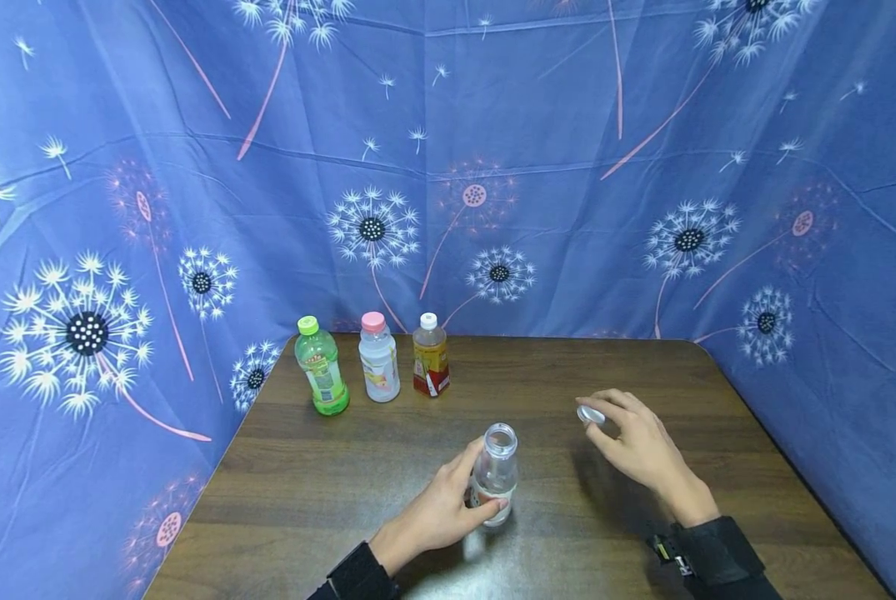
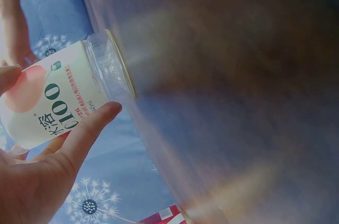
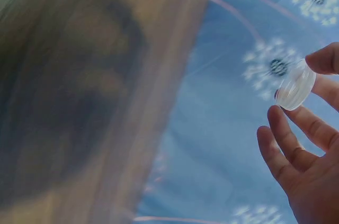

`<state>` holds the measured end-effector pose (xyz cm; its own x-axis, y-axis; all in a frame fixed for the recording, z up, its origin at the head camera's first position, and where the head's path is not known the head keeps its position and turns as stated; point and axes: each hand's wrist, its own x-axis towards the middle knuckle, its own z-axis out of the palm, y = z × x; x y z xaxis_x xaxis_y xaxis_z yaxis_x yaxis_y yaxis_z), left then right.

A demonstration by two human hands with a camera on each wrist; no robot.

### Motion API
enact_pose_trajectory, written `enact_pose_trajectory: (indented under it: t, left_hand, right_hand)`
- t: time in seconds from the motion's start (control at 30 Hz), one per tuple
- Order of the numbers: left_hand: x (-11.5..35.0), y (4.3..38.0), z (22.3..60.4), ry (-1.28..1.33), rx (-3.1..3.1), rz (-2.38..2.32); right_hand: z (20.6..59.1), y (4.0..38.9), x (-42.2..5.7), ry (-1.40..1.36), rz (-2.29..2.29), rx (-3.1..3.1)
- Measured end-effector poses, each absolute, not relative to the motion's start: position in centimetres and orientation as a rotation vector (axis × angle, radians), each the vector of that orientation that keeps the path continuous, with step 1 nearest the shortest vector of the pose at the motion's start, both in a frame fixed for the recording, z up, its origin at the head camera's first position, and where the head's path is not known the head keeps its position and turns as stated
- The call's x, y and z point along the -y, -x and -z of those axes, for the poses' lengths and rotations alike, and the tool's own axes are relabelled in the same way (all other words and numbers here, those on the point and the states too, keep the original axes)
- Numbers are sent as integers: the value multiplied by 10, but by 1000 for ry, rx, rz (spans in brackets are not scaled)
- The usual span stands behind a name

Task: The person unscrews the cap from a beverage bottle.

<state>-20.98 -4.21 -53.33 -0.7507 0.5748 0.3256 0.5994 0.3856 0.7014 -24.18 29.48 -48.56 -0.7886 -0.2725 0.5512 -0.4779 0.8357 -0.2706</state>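
Observation:
A clear bottle (image 1: 499, 472) without a cap stands upright near the front of the table, its open mouth facing up. My left hand (image 1: 448, 500) grips it low around the label, thumb on the near side. In the left wrist view the white bottle label (image 2: 53, 94) shows "C100" and a pink round fruit. My right hand (image 1: 638, 442) holds a white bottle cap (image 1: 591, 415) above the table, to the right of the bottle. The right wrist view shows the cap (image 3: 296, 87) pinched between thumb and fingers, with the other fingers spread.
Three capped bottles stand in a row at the back left of the brown wooden table (image 1: 568, 367): a green bottle (image 1: 322, 367), a pink-capped bottle (image 1: 378, 358) and a white-capped red and yellow bottle (image 1: 431, 357). Blue dandelion-print cloth (image 1: 568, 208) hangs around the table.

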Motion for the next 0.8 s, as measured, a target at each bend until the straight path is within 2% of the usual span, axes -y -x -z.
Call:
enact_pose_trajectory:
  t: [0.5,0.8]
  left_hand:
    - [41,210,531,1129,2580,1296]
    - [41,211,530,1164,2564,1298]
  right_hand:
    - [437,218,-233,-1064,-715,2178]
    - [421,210,-207,-1201,-705,2180]
